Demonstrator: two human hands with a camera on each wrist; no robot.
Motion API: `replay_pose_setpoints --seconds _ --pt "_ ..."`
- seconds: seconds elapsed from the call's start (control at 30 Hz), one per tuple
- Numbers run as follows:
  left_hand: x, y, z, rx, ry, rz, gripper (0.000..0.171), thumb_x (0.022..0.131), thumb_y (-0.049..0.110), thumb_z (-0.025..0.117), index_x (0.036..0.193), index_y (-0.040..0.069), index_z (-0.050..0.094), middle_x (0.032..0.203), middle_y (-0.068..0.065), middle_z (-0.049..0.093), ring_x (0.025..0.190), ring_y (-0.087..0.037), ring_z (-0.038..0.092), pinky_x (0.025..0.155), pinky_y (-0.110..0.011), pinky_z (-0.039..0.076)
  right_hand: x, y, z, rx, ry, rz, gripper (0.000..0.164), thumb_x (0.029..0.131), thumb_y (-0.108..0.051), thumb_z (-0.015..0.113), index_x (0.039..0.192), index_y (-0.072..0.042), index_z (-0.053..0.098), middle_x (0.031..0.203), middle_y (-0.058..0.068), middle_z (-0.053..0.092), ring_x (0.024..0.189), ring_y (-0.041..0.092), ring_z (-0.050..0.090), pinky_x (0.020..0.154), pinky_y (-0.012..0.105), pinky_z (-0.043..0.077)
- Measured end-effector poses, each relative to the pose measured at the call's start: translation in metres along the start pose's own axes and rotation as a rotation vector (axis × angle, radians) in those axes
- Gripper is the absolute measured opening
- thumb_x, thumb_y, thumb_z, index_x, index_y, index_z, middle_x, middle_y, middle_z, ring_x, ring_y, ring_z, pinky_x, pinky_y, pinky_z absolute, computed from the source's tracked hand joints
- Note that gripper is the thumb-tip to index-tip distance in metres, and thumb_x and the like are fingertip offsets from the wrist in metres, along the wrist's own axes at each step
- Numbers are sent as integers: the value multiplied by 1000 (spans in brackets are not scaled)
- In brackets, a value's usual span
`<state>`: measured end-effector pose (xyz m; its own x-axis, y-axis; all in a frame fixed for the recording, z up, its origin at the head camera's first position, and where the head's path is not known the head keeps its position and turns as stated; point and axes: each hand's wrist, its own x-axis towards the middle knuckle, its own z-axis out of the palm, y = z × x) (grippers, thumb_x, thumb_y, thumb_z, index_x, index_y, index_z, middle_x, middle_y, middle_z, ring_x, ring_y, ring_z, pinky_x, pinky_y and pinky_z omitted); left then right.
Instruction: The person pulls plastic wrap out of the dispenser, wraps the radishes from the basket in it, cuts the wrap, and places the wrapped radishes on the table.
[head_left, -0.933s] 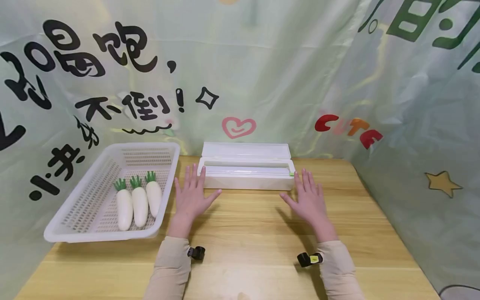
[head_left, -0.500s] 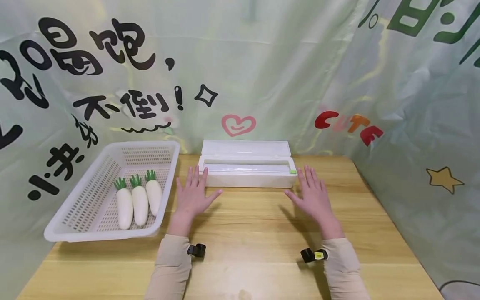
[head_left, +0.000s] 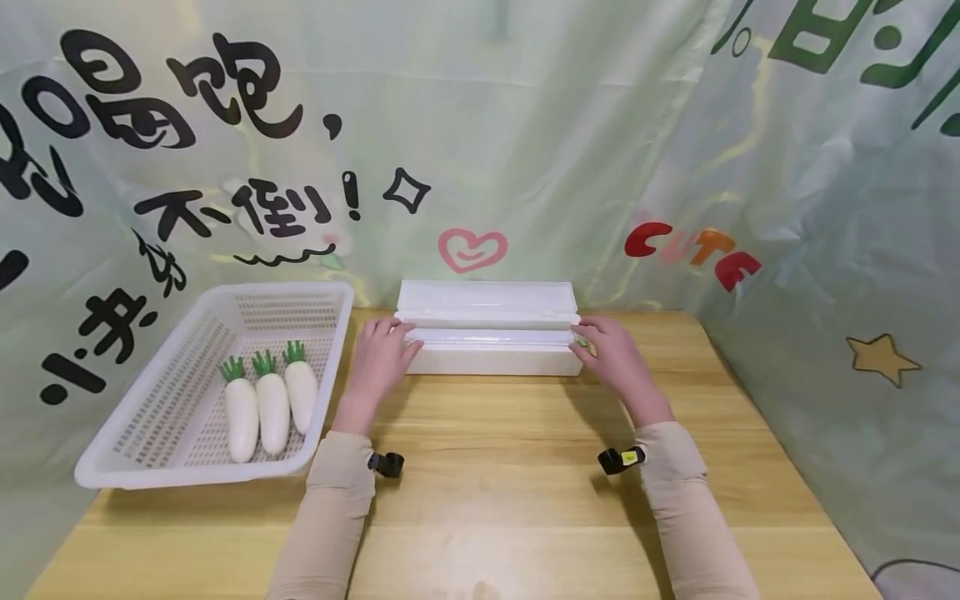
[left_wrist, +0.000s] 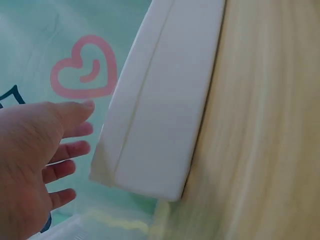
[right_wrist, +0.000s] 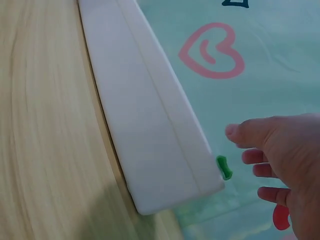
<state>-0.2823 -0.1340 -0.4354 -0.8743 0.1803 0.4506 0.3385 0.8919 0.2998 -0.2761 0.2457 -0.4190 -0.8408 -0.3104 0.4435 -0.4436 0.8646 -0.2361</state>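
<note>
A long white cling film dispenser (head_left: 495, 362) stands at the back of the table, its lid (head_left: 486, 297) tipped up behind. Inside lies a pale, shiny roll (head_left: 491, 337). My left hand (head_left: 378, 358) hovers at the dispenser's left end, fingers loosely bent over the corner and thumb toward the front. At the right end is my right hand (head_left: 618, 367), posed likewise, beside a small green piece (right_wrist: 224, 167). Both wrist views show gaps between thumb and fingers, with nothing held. The dispenser's front wall (left_wrist: 160, 105) hides the roll in those views.
Left of my left arm, a white perforated basket (head_left: 157, 358) holds three white radishes (head_left: 273, 412) with green tops. The wooden table (head_left: 487, 475) meets a printed fabric backdrop (head_left: 555, 167) behind the dispenser. Black wrist cameras (head_left: 388, 465) sit on both forearms.
Both hands have moved from flat with spread, straight fingers to loosely bent fingers over the dispenser's ends. The forearms have come forward slightly. The dispenser and basket stay put.
</note>
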Motion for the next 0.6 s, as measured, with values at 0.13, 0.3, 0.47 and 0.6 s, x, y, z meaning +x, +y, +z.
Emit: replay_pose_setpoints --seconds 0.13,0.3,0.47,0.6 --pt "8 -5 4 -41 -85 -20 29 95 33 62 112 11 71 119 -14 63 115 -37 48 99 -51 39 7 1 7 -18 -69 1 28 93 -17 65 115 0 69 118 21 64 113 39 56 98 53 44" --pt "15 -11 9 -90 -113 -3 23 94 30 63 100 10 74 115 -13 65 112 -37 51 99 -50 39 12 0 13 -22 -80 -18 19 92 -12 65 103 1 72 105 19 67 102 37 59 93 51 47" --pt "21 -13 10 -102 -121 9 22 94 27 63 97 9 74 113 -13 68 112 -37 54 101 -49 40 16 1 14 -18 -66 -22 12 91 -8 65 92 1 72 94 15 68 93 34 60 88 47 49" --pt "24 -13 11 -90 -123 31 21 95 26 62 97 8 73 111 -12 68 110 -37 55 98 -50 42 18 3 16 -27 -67 -19 12 92 -8 62 88 0 70 88 14 67 88 32 61 85 46 49"
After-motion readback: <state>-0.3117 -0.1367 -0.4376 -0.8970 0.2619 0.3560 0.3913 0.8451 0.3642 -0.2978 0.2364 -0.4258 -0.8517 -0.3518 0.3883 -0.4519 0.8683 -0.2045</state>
